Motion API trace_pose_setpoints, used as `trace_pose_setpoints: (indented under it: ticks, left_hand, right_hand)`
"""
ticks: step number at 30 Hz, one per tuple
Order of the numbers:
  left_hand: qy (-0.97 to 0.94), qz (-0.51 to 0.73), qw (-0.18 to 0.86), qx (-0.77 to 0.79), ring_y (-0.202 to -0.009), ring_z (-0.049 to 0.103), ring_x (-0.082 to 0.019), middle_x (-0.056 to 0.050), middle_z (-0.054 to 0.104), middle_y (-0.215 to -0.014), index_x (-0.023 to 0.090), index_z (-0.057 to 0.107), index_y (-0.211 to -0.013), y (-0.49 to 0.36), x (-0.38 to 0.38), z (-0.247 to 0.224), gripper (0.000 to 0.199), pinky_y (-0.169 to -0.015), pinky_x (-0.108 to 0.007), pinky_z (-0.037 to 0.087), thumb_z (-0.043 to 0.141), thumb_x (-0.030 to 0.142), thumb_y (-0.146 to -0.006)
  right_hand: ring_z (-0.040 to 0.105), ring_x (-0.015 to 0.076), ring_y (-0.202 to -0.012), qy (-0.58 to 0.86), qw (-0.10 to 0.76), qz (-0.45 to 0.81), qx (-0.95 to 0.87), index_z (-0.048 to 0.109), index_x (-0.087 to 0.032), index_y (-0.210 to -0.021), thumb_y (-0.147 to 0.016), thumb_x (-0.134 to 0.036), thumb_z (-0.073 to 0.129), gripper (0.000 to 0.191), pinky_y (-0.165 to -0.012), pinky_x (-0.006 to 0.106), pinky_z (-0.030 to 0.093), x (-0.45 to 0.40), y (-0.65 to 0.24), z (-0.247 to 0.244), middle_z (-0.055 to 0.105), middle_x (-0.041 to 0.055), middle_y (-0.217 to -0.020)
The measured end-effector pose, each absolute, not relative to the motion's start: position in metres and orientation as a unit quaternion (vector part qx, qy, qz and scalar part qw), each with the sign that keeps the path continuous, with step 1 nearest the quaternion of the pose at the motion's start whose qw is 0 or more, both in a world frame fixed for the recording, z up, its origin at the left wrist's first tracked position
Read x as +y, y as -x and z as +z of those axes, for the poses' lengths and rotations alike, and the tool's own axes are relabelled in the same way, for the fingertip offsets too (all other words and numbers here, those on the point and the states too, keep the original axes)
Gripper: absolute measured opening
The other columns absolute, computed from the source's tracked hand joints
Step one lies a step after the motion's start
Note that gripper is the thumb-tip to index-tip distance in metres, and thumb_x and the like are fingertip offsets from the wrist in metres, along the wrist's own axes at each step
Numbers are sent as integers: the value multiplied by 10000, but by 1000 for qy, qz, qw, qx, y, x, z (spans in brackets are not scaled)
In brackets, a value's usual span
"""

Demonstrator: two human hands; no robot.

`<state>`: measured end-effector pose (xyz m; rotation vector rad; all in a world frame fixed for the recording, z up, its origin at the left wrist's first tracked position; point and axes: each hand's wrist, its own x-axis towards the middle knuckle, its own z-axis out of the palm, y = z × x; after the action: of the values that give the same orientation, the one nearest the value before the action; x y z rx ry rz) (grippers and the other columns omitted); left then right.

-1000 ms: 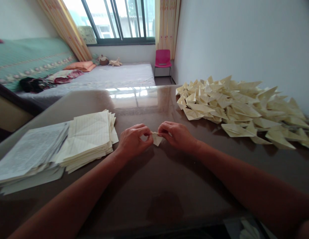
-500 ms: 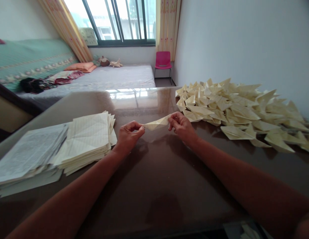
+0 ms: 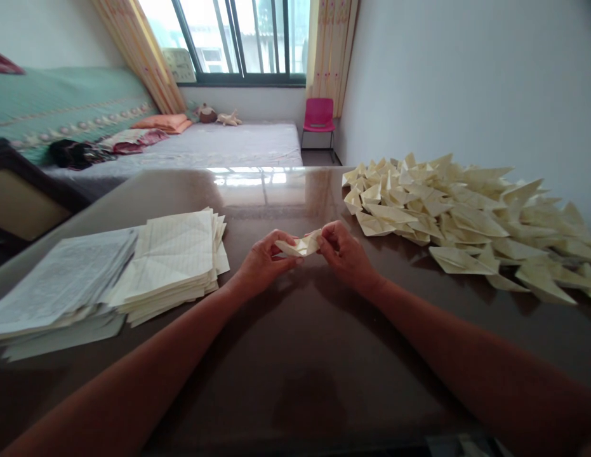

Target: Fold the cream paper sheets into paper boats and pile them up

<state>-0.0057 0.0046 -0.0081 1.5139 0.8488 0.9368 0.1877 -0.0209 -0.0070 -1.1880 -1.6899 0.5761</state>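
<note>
A small folded paper boat (image 3: 302, 246) of cream paper is held above the middle of the brown table. My left hand (image 3: 268, 257) pinches its left end, thumb below and fingers above. At its other end, the fingertips of my right hand (image 3: 343, 254) are closed on the paper. The boat's middle looks partly opened, with a fold showing inside. Fingers cover both of its tips.
A stack of creased, lined paper sheets (image 3: 178, 254) lies on the left, beside a pile of printed sheets (image 3: 61, 279). Many finished paper boats (image 3: 447, 209) are heaped at the right by the wall. The glossy table (image 3: 276, 355) reflects the window.
My hands have come closer together, and the left has shifted right along the paper. The boat, stretched long before, now looks shorter and more opened. The view has turned slightly left.
</note>
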Motion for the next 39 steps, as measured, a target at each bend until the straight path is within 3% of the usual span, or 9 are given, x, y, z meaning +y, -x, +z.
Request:
trace_pose_setpoints:
  ticks: [3, 7, 13, 18, 21, 26, 29, 33, 39]
  left_hand:
    - [-618, 408, 565, 365, -722, 614, -129, -31, 689, -924, 142, 558, -689, 7, 6, -9, 276, -654, -234, 485, 794, 272, -629]
    - [-594, 448, 564, 358, -702, 588, -113, -25, 697, -864, 133, 528, -599, 7, 6, -6, 304, -640, -217, 453, 787, 284, -655]
    - [-597, 473, 515, 393, -621, 556, -99, -21, 687, -796, 135, 597, -674, 6, 3, 0, 278, -581, -215, 436, 762, 357, -687]
    - [-671, 454, 375, 450, -569, 515, -92, -13, 669, -722, 136, 608, -670, 8, 2, 5, 293, -513, -200, 387, 727, 402, -703]
    - [-691, 444, 351, 448, -602, 531, -95, -14, 676, -765, 142, 591, -657, 6, 0, 4, 274, -535, -195, 405, 710, 382, -714]
    - [-704, 443, 357, 424, -657, 564, -102, -21, 675, -831, 153, 504, -607, 2, -2, -1, 299, -571, -193, 435, 714, 342, -705]
    - [-696, 443, 364, 432, -619, 555, -91, -2, 662, -805, 162, 508, -683, 3, -1, -1, 277, -559, -191, 437, 733, 323, -682]
    - [-679, 444, 387, 438, -581, 562, -93, 31, 642, -743, 180, 522, -897, 4, 0, 3, 363, -530, -185, 431, 758, 307, -651]
    - [-693, 434, 348, 458, -643, 594, -117, 8, 661, -776, 167, 587, -786, 8, 4, 6, 275, -554, -203, 441, 768, 304, -629]
  right_hand:
    - [628, 156, -695, 469, 502, 279, -670, 415, -242, -894, -910, -412, 474, 181, -669, 298, 517, -20, -188, -6, 658, 23, -840]
    - [623, 141, -721, 439, 549, 337, -627, 412, -239, -877, -897, -436, 498, 216, -697, 297, 540, -16, -187, -7, 629, 10, -858]
    - [598, 114, -730, 431, 592, 422, -534, 420, -232, -828, -841, -442, 575, 262, -717, 279, 552, -15, -180, -6, 563, -36, -784]
    - [658, 149, -748, 427, 540, 529, -496, 439, -230, -905, -775, -489, 640, 353, -629, 267, 527, -17, -181, -3, 629, -17, -822]
    - [633, 130, -678, 418, 519, 561, -492, 490, -223, -998, -659, -429, 768, 484, -605, 253, 498, -19, -180, -4, 640, -25, -796]
    - [522, 82, -577, 402, 516, 569, -499, 603, -165, -738, -601, -314, 820, 297, -574, 224, 411, -20, -180, -5, 619, -37, -635]
    - [510, 85, -568, 405, 528, 561, -493, 609, -167, -657, -586, -298, 829, 265, -579, 234, 392, -19, -182, -6, 621, -37, -602]
    - [529, 102, -581, 412, 532, 540, -506, 630, -175, -653, -581, -311, 830, 252, -604, 254, 408, -18, -183, -5, 647, -23, -616]
    - [569, 118, -601, 426, 487, 552, -526, 670, -177, -773, -614, -375, 804, 288, -585, 249, 427, -14, -189, -7, 679, -1, -665]
